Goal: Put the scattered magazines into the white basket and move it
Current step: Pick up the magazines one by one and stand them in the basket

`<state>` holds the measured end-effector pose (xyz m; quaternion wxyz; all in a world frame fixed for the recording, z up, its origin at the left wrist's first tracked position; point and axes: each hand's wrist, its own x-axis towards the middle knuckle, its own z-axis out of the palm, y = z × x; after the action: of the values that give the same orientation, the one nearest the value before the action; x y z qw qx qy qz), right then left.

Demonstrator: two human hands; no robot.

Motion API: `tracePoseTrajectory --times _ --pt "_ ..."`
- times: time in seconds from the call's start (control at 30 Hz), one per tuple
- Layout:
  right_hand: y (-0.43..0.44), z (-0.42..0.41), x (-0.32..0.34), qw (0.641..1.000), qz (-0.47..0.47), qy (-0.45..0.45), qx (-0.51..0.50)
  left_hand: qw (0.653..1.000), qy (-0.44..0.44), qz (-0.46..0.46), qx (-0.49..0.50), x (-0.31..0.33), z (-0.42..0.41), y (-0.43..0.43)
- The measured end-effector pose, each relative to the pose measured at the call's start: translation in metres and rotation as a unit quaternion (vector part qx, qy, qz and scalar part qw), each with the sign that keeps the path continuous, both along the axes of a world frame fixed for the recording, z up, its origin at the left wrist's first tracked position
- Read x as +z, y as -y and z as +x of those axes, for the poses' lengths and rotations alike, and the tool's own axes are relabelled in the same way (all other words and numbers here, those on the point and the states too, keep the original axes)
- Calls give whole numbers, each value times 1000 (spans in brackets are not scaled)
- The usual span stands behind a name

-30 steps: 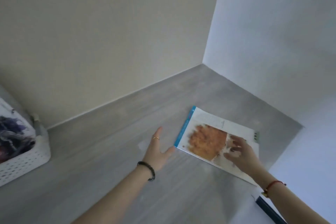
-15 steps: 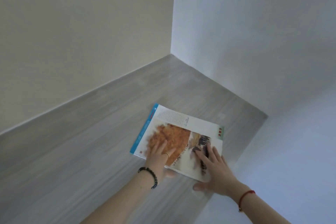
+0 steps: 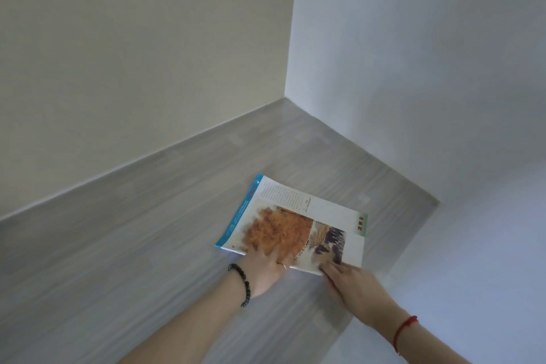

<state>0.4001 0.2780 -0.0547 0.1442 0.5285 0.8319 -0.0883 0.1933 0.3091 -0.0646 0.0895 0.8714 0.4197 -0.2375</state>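
One magazine (image 3: pixel 298 224) lies on the grey floor near the corner of two walls; it has a blue spine and an orange picture on its cover. My left hand (image 3: pixel 263 269) holds its near edge, fingers on the orange picture and thumb hidden under the edge. My right hand (image 3: pixel 351 284) grips the near right corner with curled fingers. The near edge looks slightly raised. The white basket is out of view.
A beige wall (image 3: pixel 147 53) stands behind the magazine and a white wall (image 3: pixel 428 68) to its right, meeting in a corner. A white surface (image 3: pixel 472 260) borders the grey wood-look floor (image 3: pixel 118 260) on the right.
The view swung right and the basket left the frame. My left hand moved from the bare floor onto the magazine. Both hands then slid back to its near edge.
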Motion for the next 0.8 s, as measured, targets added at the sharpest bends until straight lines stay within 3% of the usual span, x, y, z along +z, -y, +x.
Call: tracePoseTrajectory --times 0.07,0.17,0.3,0.4,0.53,0.67,0.8 --pt "-6 0 14 997 27 -64 -13 999 47 22 -5 11 -5 -2" --pt "-15 -2 35 969 70 -207 -112 991 119 55 38 32 -18 -5" --pt "-32 -11 60 867 160 -415 -223 958 213 88 169 67 -62 -5" --pt "-37 -31 64 798 159 -508 -282 889 362 144 240 95 -109 6" --pt "-38 -93 51 774 30 -560 -295 782 526 154 296 127 -171 38" --pt "-37 -185 72 675 -73 -705 -205 699 607 137 352 153 -231 80" --pt "-27 -276 108 670 -112 -724 -123 642 634 153 403 173 -297 128"
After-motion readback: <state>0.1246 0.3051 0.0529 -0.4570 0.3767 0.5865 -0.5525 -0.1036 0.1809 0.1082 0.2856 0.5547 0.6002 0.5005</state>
